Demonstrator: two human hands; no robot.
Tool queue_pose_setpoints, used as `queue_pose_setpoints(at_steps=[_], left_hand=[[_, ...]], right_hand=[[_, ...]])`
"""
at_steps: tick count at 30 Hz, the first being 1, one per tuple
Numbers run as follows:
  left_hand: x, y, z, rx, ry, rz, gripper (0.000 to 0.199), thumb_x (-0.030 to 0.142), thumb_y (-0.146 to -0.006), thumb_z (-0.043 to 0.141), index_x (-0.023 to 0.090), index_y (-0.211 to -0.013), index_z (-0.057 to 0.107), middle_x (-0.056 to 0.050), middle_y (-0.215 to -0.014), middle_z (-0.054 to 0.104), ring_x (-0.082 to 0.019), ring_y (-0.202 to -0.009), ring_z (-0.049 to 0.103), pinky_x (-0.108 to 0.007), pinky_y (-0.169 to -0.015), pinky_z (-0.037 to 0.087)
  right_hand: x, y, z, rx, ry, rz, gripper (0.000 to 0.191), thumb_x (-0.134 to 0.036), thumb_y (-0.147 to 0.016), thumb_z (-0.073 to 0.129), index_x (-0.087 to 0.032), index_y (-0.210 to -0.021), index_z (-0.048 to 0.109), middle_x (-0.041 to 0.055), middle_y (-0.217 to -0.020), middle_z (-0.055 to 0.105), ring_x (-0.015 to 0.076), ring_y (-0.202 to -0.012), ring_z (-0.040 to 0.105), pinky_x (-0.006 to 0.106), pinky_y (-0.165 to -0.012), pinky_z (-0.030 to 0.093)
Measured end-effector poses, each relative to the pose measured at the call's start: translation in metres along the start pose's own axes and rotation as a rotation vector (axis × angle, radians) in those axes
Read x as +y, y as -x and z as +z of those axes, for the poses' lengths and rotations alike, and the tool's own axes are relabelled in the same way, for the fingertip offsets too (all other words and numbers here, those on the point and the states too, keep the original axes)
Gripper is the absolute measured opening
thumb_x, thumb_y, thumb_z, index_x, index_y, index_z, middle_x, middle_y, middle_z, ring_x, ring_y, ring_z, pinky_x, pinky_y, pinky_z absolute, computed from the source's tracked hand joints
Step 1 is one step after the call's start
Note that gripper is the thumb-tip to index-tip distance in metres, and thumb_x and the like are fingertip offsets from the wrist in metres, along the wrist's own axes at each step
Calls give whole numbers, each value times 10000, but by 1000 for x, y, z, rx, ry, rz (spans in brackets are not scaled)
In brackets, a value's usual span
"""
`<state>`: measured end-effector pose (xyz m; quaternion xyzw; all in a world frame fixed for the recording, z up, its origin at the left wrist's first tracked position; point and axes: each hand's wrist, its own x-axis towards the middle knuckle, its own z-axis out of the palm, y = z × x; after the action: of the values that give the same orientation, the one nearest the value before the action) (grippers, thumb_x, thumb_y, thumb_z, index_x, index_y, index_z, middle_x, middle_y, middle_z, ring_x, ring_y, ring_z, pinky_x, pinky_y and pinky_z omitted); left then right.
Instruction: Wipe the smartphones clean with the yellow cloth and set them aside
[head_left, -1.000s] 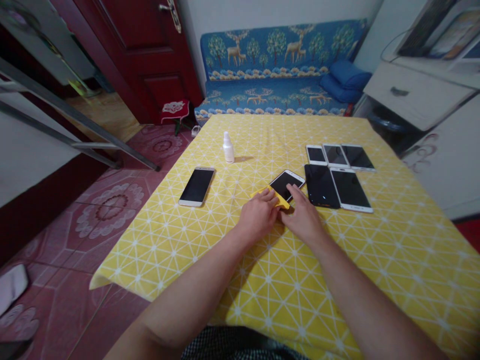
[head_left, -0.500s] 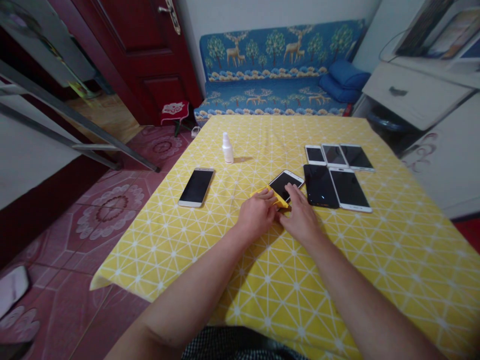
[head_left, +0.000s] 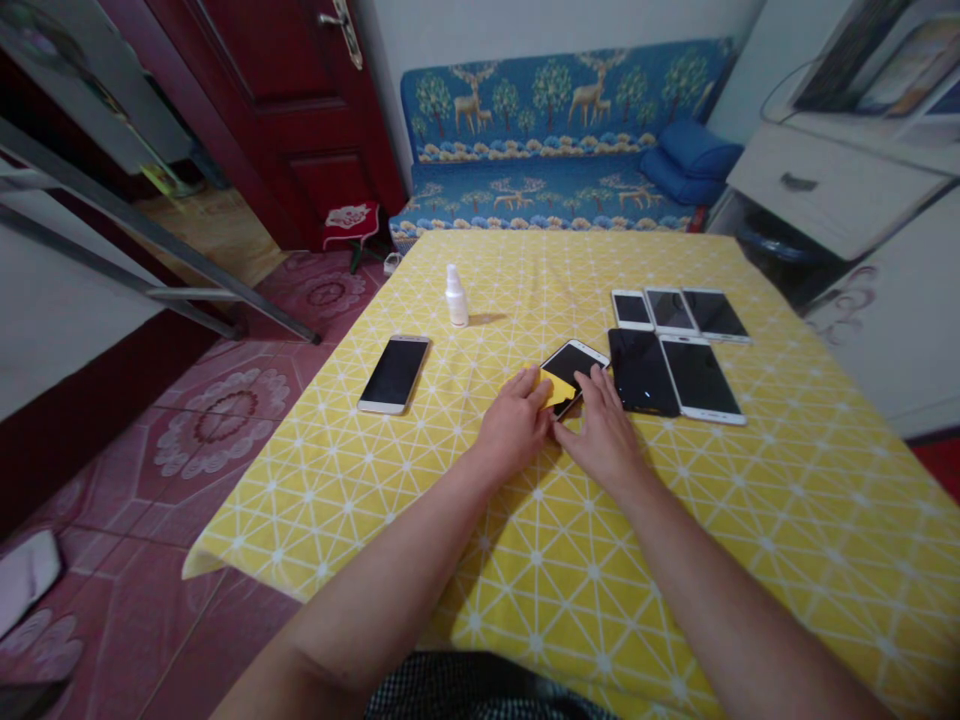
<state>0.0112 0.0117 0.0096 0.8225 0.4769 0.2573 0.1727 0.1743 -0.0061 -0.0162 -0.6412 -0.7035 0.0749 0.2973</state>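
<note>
A white-framed smartphone (head_left: 576,362) with a dark screen lies slanted on the table in front of me. My left hand (head_left: 516,415) is closed on a small yellow cloth (head_left: 557,390), which lies against the lower part of that screen. Part of the cloth is hidden under the fingers. At the phone's right edge, my right hand (head_left: 600,420) grips it, thumb near the lower corner and fingertips on the upper right side. The phone's near end is partly covered by both hands.
Several other phones lie at the right, among them a black phone (head_left: 641,370) and a white phone (head_left: 703,380). A gold-edged phone (head_left: 394,374) is at the left, near a white spray bottle (head_left: 456,298). A yellow tablecloth (head_left: 360,520) covers the table.
The yellow cloth has shifted on the screen, baring some of the phone's near end. My left fingers have moved slightly left and up. My right hand stays at the phone's edge.
</note>
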Motion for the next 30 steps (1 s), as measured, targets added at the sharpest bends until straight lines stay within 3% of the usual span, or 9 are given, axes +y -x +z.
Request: queue_pose_setpoints(at_steps=[6, 11, 14, 17, 21, 25, 30], left_hand=[[6, -1, -17, -29, -10, -122, 269, 209, -913, 563, 243, -1063, 784, -54, -1376, 674, -251, -1141, 703, -353, -975, 539], [17, 2, -29, -68, -234, -236, 301, 359, -944, 529, 228, -1042, 781, -92, -939, 794, -266, -865, 739, -362, -797, 531], [27, 8, -31, -127, -325, -194, 335, 367, -973, 476, 193, -958, 762, -111, -901, 775, -258, -829, 730, -357, -771, 528], [33, 13, -25, -140, -325, -70, 302, 287, -977, 458, 169, -969, 736, -129, -1079, 751, -262, -994, 715, -368, -877, 539], [29, 14, -12, -115, -280, 52, 355, 180, -927, 504, 117, -1245, 648, -157, -1458, 581, -297, -1405, 494, -423, -1157, 416], [20, 9, -5, -110, -206, 42, 432, 156, -936, 478, 134, -1355, 581, -129, -1544, 511, -275, -1478, 415, -433, -1198, 386], [13, 2, -10, -80, -167, -52, 413, 132, -941, 461, 163, -1328, 603, -102, -1562, 497, -248, -1477, 425, -419, -1218, 366]], right_hand=[[0, 0, -6, -42, -73, -1, 787, -325, -782, 711, -124, -1488, 429, 252, -1624, 353, 378, -1540, 283, 604, -1218, 329], [2, 0, -18, -130, -150, -63, 855, -257, -753, 708, -189, -1536, 373, 203, -1632, 367, 349, -1536, 306, 596, -1217, 341], [1, 1, -24, -187, -153, -97, 872, -196, -734, 689, -195, -1544, 367, 189, -1641, 356, 325, -1544, 292, 574, -1233, 326], [-1, 1, -28, -238, -123, -94, 848, -180, -740, 667, -138, -1538, 383, 214, -1651, 322, 319, -1558, 251, 548, -1249, 303], [-3, -1, -31, -260, -108, -94, 820, -174, -751, 637, -104, -1531, 392, 227, -1648, 318, 313, -1561, 241, 538, -1251, 304], [-3, -1, -31, -263, -107, -107, 815, -192, -767, 639, -118, -1536, 381, 220, -1648, 322, 310, -1559, 248, 540, -1247, 314], [-6, 2, -32, -281, -117, -124, 832, -281, -802, 679, -156, -1556, 348, 203, -1632, 367, 328, -1546, 283, 564, -1237, 328]])
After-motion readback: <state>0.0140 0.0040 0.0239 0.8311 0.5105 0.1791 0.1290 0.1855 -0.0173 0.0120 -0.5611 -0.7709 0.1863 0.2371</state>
